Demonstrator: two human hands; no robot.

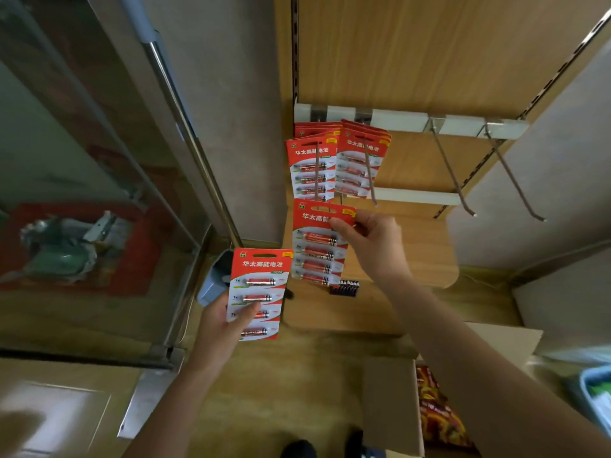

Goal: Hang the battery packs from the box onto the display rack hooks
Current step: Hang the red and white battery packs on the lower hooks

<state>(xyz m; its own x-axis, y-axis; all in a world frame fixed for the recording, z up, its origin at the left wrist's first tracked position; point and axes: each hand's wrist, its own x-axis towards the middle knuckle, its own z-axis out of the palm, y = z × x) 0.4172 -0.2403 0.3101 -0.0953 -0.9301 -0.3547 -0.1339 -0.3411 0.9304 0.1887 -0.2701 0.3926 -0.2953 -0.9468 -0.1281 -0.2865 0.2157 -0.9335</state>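
Observation:
My right hand (372,241) pinches the top right corner of a red battery pack (317,246), holding it upright just below the tips of the two left hooks. My left hand (224,322) grips another red battery pack (258,294) by its lower left edge, lower and to the left. Several packs (310,168) hang on the leftmost hook (316,173), and several more packs (358,163) hang on the second hook (369,175). Two bare hooks, one (451,173) and another (512,175), stick out to the right. The cardboard box (390,404) sits open at the bottom right with red packs (436,408) inside.
A white rail (403,119) on the wooden back panel carries the hooks. A wooden shelf (413,252) lies below, with a small dark pack of batteries (344,288) on the ledge under it. A glass cabinet (82,193) with a metal frame stands at the left. A grey object (215,282) lies on the floor.

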